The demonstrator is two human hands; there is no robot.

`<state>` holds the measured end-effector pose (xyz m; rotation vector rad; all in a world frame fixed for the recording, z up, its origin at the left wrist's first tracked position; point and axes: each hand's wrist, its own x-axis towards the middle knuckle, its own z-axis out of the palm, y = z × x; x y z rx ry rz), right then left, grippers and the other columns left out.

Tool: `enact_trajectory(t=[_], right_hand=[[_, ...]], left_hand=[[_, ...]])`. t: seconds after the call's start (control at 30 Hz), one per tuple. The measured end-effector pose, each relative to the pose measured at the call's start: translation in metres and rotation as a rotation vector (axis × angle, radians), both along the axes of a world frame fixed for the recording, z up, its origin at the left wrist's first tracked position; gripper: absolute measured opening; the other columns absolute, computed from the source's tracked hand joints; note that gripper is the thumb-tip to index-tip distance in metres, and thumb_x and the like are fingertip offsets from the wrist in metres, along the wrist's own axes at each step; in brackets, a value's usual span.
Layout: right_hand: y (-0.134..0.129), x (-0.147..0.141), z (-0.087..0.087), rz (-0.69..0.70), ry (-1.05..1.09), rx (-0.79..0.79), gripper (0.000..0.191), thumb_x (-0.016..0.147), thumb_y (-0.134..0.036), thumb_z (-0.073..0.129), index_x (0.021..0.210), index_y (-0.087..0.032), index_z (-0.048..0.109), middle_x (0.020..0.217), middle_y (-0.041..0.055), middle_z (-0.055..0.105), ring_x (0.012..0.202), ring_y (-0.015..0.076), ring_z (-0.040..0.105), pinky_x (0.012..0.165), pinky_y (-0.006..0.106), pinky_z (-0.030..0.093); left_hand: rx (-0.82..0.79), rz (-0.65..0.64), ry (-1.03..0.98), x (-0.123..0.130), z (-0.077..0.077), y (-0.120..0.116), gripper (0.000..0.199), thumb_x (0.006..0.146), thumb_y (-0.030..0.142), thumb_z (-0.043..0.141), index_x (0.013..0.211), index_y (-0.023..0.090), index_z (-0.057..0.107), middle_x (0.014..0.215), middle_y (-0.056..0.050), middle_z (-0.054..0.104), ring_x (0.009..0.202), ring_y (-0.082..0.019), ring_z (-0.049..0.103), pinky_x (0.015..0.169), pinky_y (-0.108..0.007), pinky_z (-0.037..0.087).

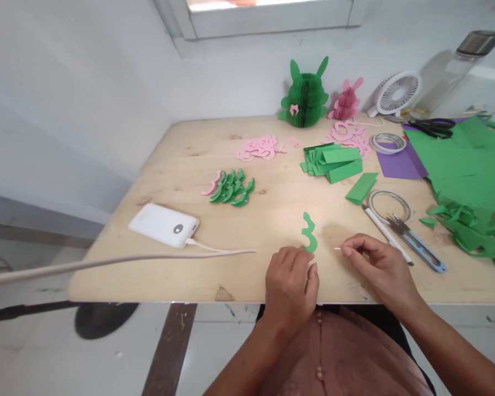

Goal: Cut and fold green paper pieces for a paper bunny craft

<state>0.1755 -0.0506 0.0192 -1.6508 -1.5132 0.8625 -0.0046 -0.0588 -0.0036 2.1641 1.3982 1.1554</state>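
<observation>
Thumb and finger of the right hand [381, 268] pinch a tiny white strip [337, 248], lower right of centre. Left hand [289, 280] has fingertips on the bottom end of the wavy green cutout [312, 241], just right of lower centre; can't tell if it's gripping or pressing. I'd keep that cutout flat on the counter [181, 154], strip held lightly by one end. Green-and-pink curls [241, 200] sit left of centre.

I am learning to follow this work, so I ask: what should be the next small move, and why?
Probably bring the right hand toward the green paper shape: this hand pinches a small white strip, apart from the shape, whose near end lies at the left hand.
</observation>
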Motion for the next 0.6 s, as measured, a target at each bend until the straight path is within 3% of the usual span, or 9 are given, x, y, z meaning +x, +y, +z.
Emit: enact_trajectory(t=[0.2,0.6], right_hand=[[0.007,-0.003,-0.01,-0.028,0.062,-0.042,0.024,0.081,-0.043,0.059,0.078,-0.02,0.065,0.076,0.0022,0.065,0.072,0.0168,0.057,0.065,0.027,0.044],[0.015,-0.009,-0.016,-0.068,0.101,-0.041,0.023,0.08,-0.042,0.062,0.08,-0.019,0.066,0.075,0.0013,0.066,0.068,0.0148,0.058,0.062,0.024,0.045]], left_hand=[[0.057,0.018,0.122,-0.009,-0.005,0.004,0.014,0.085,0.01,0.049,0.093,0.016,0.059,0.099,-0.007,0.066,0.095,-0.023,0.055,0.084,-0.04,0.042],[0.065,-0.016,0.125,-0.008,-0.007,0.01,0.019,0.086,0.009,0.048,0.098,0.015,0.06,0.097,-0.006,0.066,0.09,-0.021,0.055,0.079,-0.038,0.042]])
